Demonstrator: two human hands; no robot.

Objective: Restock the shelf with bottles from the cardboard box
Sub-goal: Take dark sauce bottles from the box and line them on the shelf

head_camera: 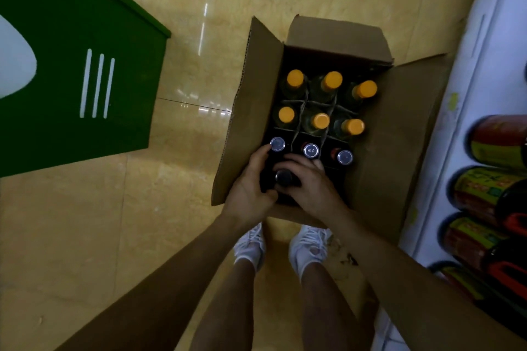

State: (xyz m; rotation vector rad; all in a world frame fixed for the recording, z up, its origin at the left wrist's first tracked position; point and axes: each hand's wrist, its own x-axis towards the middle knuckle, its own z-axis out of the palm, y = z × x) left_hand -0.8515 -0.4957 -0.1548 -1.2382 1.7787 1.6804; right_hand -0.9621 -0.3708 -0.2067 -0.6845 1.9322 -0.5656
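Observation:
An open cardboard box (399, 134) stands on the floor straight ahead, flaps spread. Inside it are several bottles with orange caps (295, 77) at the far end and three dark bottles with silver caps (310, 150) nearer me. In the nearest row stands a dark bottle with a black cap (283, 177). My left hand (251, 188) wraps its left side and my right hand (310, 188) wraps its right side, both closed around it. The bottle's body is hidden by my hands. The white shelf (467, 100) runs along the right edge.
Large bottles with yellow-and-red labels (490, 194) lie in a row on the white shelf at right. A green metal cabinet (71, 65) stands at left. My two feet in white shoes (249, 245) stand just behind the box on the yellow tiled floor.

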